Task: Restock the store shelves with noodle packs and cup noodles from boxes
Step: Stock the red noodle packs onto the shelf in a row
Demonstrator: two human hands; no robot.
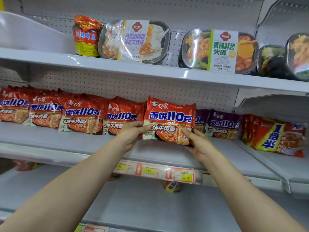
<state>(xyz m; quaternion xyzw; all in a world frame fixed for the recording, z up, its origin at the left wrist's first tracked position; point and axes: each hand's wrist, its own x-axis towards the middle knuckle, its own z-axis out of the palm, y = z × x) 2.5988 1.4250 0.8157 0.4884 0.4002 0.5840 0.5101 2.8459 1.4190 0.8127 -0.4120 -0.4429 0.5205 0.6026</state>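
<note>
A red noodle pack (169,118) stands upright over the middle shelf (83,144), held at its lower edge by both hands. My left hand (132,136) grips its lower left corner. My right hand (198,144) grips its lower right corner, thumb on the front. To its left runs a row of several matching red noodle packs (82,114) leaning against the pegboard back. Purple noodle packs (223,124) stand just right of it, partly hidden behind the held pack.
Red and yellow multipacks (274,136) lie at the far right of the middle shelf. The top shelf (117,66) carries a red jar (87,36) and black meal trays (219,51). Price tags (155,171) line the shelf edge; cup noodles (173,186) sit on the lower shelf.
</note>
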